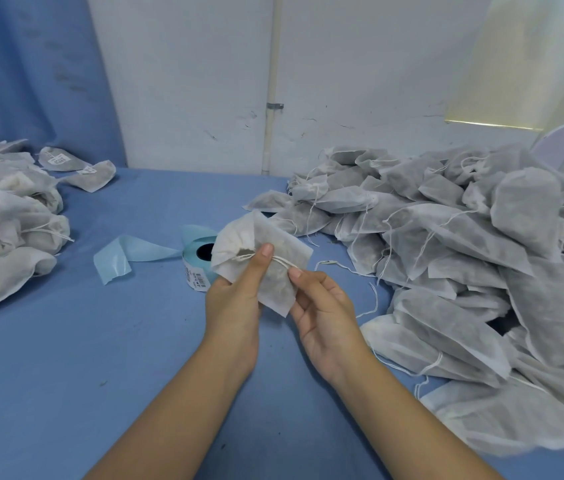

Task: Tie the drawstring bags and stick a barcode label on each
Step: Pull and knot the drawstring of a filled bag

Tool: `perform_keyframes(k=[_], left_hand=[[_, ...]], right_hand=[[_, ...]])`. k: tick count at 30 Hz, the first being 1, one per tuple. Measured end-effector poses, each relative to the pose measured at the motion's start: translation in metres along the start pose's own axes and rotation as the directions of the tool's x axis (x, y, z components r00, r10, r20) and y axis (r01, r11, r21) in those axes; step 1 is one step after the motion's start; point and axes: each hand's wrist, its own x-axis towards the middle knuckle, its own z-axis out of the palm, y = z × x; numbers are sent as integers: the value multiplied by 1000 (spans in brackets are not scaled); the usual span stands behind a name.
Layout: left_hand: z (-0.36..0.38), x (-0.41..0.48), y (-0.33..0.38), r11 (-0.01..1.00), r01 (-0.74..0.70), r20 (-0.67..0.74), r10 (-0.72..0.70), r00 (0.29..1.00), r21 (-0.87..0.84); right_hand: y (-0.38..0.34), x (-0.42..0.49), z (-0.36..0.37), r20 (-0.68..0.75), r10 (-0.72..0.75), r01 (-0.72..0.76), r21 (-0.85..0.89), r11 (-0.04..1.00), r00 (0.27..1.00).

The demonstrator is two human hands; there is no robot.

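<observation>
Mid-table (135, 341) | bag (284, 242) diagonal, mouth upper-left | left hand (235, 303) grips, right hand (322, 317) pinches drawstring (282, 262)

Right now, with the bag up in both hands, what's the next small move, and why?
Probably loop the drawstring into a knot with the right hand. The left hand grips the bag with its thumb on the gathered neck, the right hand pinches the string taut, and no knot shows. The label roll behind it can wait.

Matt non-woven fabric bags (446, 237) on smooth blue cloth table cover (100, 341).
</observation>
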Motion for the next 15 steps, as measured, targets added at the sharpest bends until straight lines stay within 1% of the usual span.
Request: perform_keyframes(k=[3,6,9,11,13,15], left_hand=[[1,-3,5,999,-22,44,21,999,27],[-2,-1,8,999,-26,-8,26,1000,34],[-9,1,12,998,-54,-57,56,997,36],[-14,3,16,997,-73,-82,75,994,35],[-21,4,19,996,-88,-112,91,989,32],[-27,6,21,991,-127,-142,133,981,49]], right_hand=[[-1,2,4,-15,-18,17,-18,1000,1000],[3,2,8,-14,-23,23,-37,999,1000],[7,4,10,28,-3,4,-62,998,1000],[8,7,12,59,36,-26,-163,986,998],[8,10,13,54,56,-38,-295,955,997],[9,15,13,14,6,0,-397,918,1000]])
